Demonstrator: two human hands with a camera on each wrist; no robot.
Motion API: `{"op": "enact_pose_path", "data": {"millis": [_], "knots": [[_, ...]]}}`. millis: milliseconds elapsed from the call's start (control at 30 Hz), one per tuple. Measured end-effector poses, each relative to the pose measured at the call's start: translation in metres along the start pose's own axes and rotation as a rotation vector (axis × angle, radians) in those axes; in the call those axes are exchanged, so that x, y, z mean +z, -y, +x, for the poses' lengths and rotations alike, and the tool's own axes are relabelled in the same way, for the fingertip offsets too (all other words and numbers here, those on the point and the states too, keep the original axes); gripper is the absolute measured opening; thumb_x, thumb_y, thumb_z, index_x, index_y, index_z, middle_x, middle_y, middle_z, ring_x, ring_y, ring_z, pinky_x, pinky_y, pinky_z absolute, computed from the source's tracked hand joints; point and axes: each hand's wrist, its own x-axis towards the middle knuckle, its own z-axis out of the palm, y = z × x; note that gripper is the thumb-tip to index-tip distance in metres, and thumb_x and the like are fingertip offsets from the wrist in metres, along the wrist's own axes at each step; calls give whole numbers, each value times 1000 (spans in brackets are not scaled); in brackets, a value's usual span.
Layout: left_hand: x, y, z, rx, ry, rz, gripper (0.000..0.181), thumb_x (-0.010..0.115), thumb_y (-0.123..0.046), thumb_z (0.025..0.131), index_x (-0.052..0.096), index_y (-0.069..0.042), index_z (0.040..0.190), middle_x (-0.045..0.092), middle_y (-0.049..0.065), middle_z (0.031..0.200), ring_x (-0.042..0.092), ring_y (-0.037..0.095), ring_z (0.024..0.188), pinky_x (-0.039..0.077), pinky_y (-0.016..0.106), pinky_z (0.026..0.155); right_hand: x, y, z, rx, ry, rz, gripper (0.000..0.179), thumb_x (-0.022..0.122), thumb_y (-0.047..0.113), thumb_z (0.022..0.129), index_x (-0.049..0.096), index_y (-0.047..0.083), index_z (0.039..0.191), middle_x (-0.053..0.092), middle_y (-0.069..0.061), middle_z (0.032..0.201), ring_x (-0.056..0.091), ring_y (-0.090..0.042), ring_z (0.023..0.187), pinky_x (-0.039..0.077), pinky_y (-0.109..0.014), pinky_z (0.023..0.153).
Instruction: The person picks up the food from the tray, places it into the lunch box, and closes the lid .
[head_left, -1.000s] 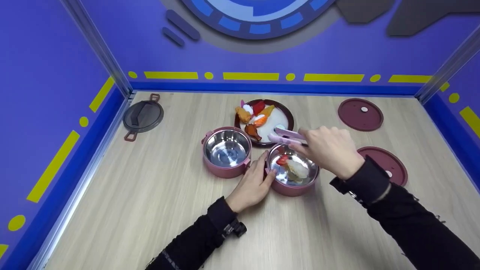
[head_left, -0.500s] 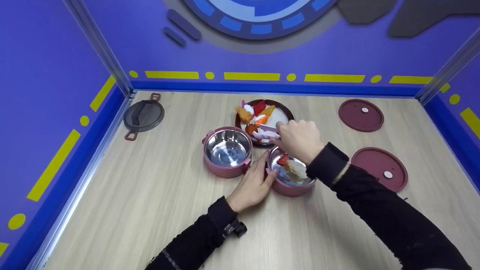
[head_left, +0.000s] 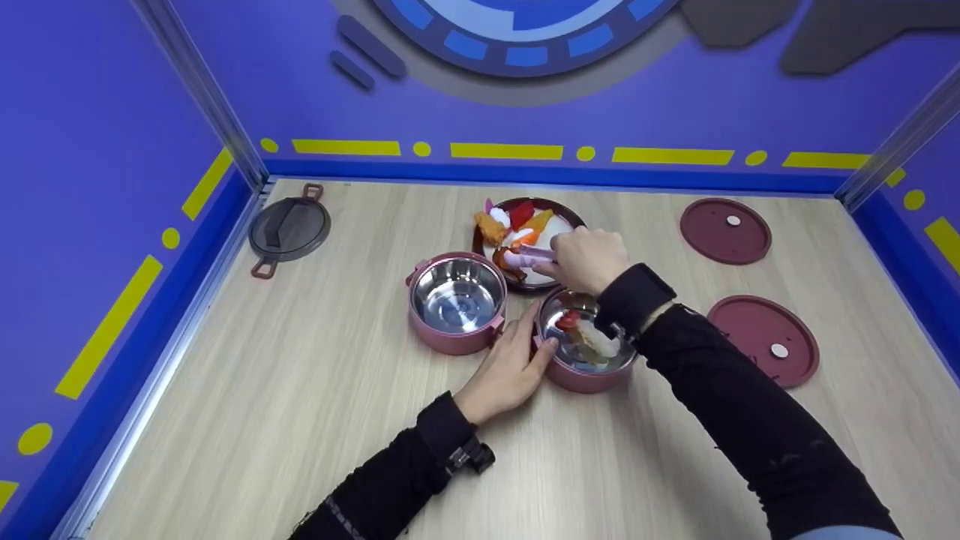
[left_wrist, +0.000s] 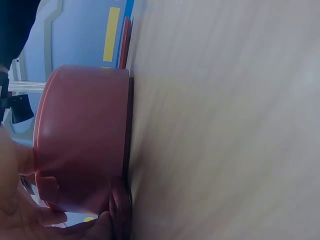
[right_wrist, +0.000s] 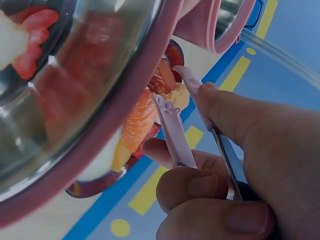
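Observation:
In the head view my left hand [head_left: 506, 371] holds the side of the right pink lunch pot [head_left: 587, 381], thumb near the rim and fingers along its left wall. A red-and-white toy food piece [head_left: 592, 336] lies inside this steel-lined pot. My right hand [head_left: 592, 259] grips pale purple tongs [head_left: 531, 257] over the dark-rimmed plate [head_left: 571, 214]. In the right wrist view the tong tips stand apart, close to the brown toy drumstick [right_wrist: 161, 80]. Orange-topped toy sushi [right_wrist: 138, 120] lies beside it. A second lunch pot [head_left: 454, 341], with a bare steel interior, stands left of my left hand.
Two dark red lids [head_left: 726, 231] lie on the right side of the wooden table [head_left: 300, 390]. A grey lid with two handles [head_left: 290, 229] lies at the back left. Blue walls [head_left: 480, 112] border the table at the back and sides.
My right hand has moved left with the tongs, from the right pot's far rim to above the plate near the drumstick. My left hand stays on the right pot.

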Motion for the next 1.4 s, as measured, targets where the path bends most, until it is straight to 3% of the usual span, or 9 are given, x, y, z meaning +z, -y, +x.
{"op": "enact_pose_path", "data": {"millis": [200, 400, 600, 833, 1033, 1400], "knots": [[1, 2, 0, 10, -7, -12, 66, 49, -36, 110, 27, -4, 164, 48, 28, 155, 47, 39, 146, 38, 54, 123, 3, -4, 7, 36, 74, 63, 55, 63, 59, 99, 74, 4, 98, 70, -15, 86, 65, -35, 75, 55, -52, 63], [19, 25, 6, 62, -64, 4, 68, 44, -47, 110, 27, -10, 165, 51, 27, 152, 50, 40, 142, 42, 55, 119, 4, -6, 11, 56, 117, 89, 59, 62, 61, 99, 74, 4, 102, 71, -15, 89, 65, -34, 78, 53, -50, 64], [6, 7, 1, 25, -20, -19, 68, 47, -41, 110, 27, -7, 165, 48, 29, 155, 47, 41, 145, 39, 56, 122, 6, -6, 15, 55, 171, 110, 61, 59, 62, 100, 75, 3, 108, 72, -17, 97, 66, -34, 84, 53, -50, 69], [15, 22, 4, 102, -75, 19, 68, 41, -48, 111, 28, -8, 164, 53, 25, 150, 52, 36, 141, 45, 51, 118, 9, -5, 20, 8, 206, 149, 62, 58, 57, 103, 76, -2, 113, 76, -23, 109, 71, -38, 95, 57, -53, 81], [0, 1, -1, 20, 1, -3, 67, 46, -39, 111, 26, -5, 165, 48, 26, 155, 47, 37, 146, 38, 51, 123, 14, -2, 24, 10, 229, 182, 64, 57, 56, 104, 75, -4, 119, 76, -24, 115, 71, -38, 99, 58, -52, 90], [-2, -1, -1, -1, 14, 7, 68, 46, -39, 111, 24, -5, 166, 46, 25, 158, 45, 37, 148, 37, 51, 125, 18, -4, 25, 2, 188, 191, 59, 61, 54, 103, 76, -1, 119, 76, -23, 118, 73, -39, 105, 58, -54, 95]]}}
